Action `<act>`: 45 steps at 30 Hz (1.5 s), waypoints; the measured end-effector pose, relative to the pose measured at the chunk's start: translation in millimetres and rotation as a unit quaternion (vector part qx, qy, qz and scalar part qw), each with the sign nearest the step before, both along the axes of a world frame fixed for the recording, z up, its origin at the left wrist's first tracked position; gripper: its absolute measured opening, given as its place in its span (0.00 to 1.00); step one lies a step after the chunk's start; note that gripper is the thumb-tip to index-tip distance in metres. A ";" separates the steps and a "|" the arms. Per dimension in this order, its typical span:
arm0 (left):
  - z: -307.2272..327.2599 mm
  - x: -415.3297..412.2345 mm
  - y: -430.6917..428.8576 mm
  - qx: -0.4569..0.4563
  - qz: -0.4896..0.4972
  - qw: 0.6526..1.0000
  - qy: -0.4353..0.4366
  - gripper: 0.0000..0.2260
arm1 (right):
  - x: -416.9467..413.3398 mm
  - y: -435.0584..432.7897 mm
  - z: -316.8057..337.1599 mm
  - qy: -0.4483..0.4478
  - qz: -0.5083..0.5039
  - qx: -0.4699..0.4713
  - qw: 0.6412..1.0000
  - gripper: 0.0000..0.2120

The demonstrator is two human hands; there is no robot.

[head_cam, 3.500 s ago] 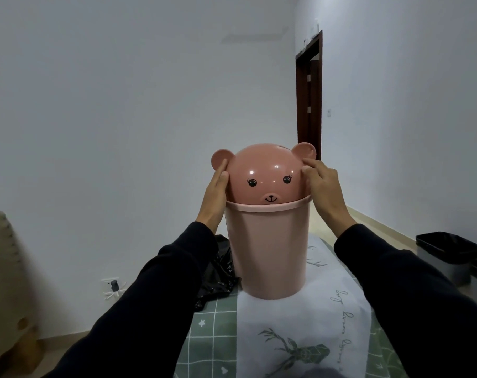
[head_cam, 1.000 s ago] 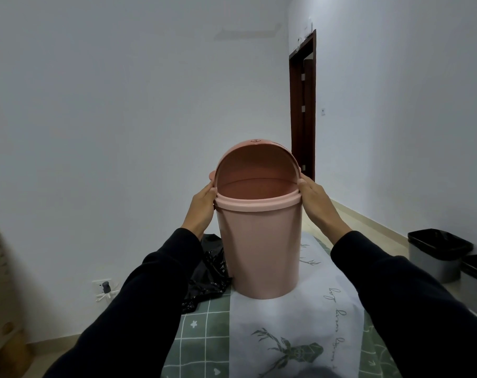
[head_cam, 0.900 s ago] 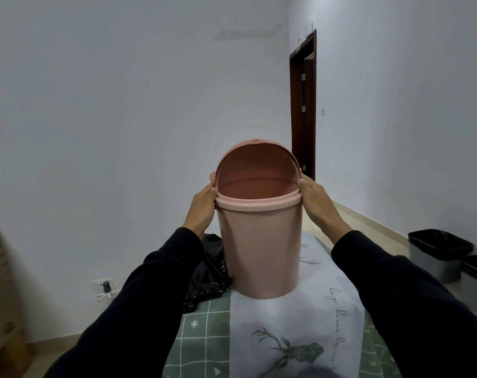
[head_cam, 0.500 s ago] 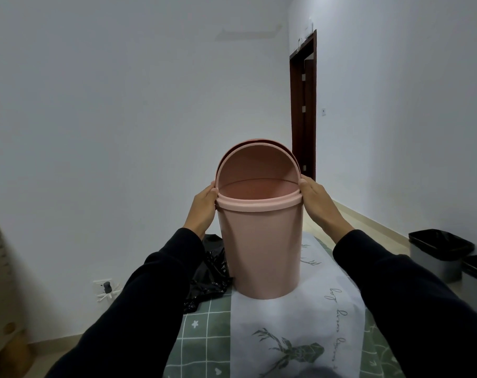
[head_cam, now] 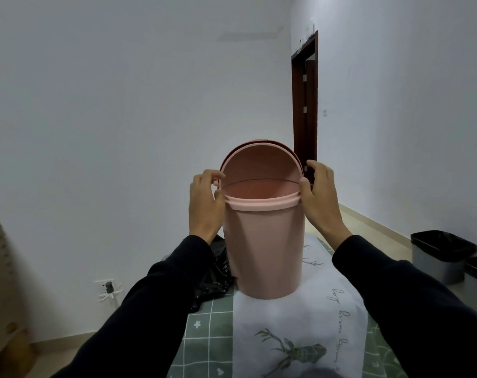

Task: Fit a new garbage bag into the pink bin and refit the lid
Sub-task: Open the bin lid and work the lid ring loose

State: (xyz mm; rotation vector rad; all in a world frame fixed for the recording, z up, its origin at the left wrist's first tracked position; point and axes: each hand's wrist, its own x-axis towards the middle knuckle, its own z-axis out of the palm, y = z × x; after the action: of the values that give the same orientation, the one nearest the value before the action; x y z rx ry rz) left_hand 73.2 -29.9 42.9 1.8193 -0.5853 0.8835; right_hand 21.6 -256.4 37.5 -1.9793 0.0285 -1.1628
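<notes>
The pink bin (head_cam: 263, 249) stands upright on the table's cloth. Its domed lid (head_cam: 260, 165) is swung open, so its hollow inside faces me above the rim. My left hand (head_cam: 206, 205) grips the lid's ring at the left rim, thumb on the edge. On the right side my right hand (head_cam: 317, 195) holds the same ring, its fingers partly spread. A crumpled black garbage bag (head_cam: 214, 274) lies on the table to the left of the bin, partly hidden by my left sleeve. No bag shows inside the bin.
The table has a green checked cloth (head_cam: 204, 331) with a white printed runner. Two grey bins with black liners (head_cam: 441, 255) stand on the floor at right. A dark wooden door frame (head_cam: 305, 105) is behind, a wall socket (head_cam: 107, 289) low at left.
The bear-face lid has rotated open over the last seconds. Since half a second ago both hands have shifted higher on the rim, and the right fingers have loosened.
</notes>
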 end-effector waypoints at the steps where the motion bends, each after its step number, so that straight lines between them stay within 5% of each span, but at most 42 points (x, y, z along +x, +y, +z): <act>1: 2.8 -3.0 0.4 0.026 -0.021 0.999 -0.018 0.16 | -1.3 3.7 0.9 -0.043 -0.012 -0.021 0.999 0.18; 5: 14.7 -15.1 0.8 0.188 -0.183 0.965 0.030 0.08 | -2.2 18.1 11.7 -0.071 0.021 -0.145 0.987 0.12; 11: 20.3 -19.8 -6.4 0.316 -0.151 0.937 0.012 0.08 | -9.0 33.6 15.7 0.027 0.119 -0.270 0.955 0.10; 24: 36.8 -15.9 -9.7 0.428 -0.124 0.894 0.051 0.12 | -11.4 25.9 21.6 0.095 0.147 -0.353 0.919 0.14; 33: 39.0 -6.7 -4.8 0.433 -0.134 0.889 0.064 0.12 | -8.7 23.9 18.5 0.105 0.170 -0.404 0.893 0.06; 45: 39.5 -4.9 -5.3 0.444 -0.121 0.886 0.065 0.14 | -13.7 23.2 19.5 0.108 0.184 -0.398 0.892 0.08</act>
State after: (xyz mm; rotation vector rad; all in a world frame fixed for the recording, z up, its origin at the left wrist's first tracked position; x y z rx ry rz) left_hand 68.3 -35.3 82.4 2.5050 -1.2363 0.3050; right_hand 7.9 -233.2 57.0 -2.6537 -0.7933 -0.7401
